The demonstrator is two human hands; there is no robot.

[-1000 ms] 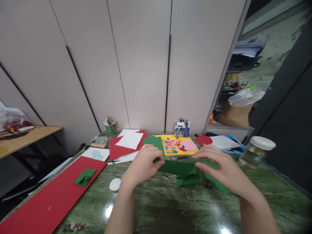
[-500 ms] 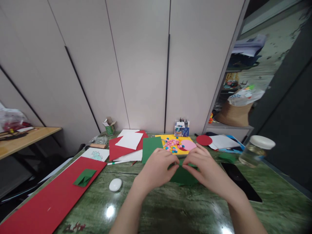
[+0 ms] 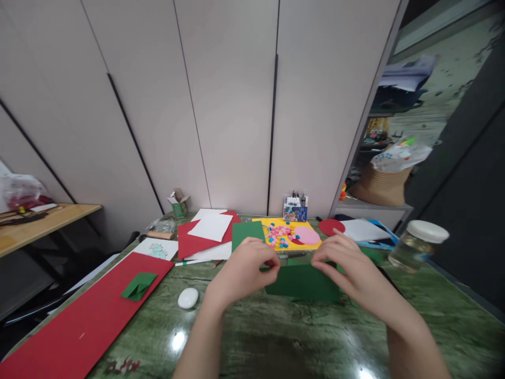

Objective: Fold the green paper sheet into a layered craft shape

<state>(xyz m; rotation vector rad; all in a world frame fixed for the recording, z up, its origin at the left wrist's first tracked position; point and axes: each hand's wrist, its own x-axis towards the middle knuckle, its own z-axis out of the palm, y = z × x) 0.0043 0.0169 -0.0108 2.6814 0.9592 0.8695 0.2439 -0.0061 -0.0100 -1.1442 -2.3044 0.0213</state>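
A hand could pass over the near tabletop (image 3: 300,337) between the forearms (image 3: 204,337) — up to the green sheet (image 3: 303,284) between left hand (image 3: 242,268) and right hand (image 3: 351,263). A white oval object (image 3: 188,298) obstructs the left, a lidded jar (image 3: 412,250) the right; a pen box (image 3: 295,210) stands at the back.

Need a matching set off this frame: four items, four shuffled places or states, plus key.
1. Pom-poms
2. Jar
3. Front green sheet
4. White oval

A. White-lidded
B. Between left hand and right hand
C. Left of the left hand
D. On the yellow sheet

Pairs: 1-D, 2-A, 3-B, 4-C
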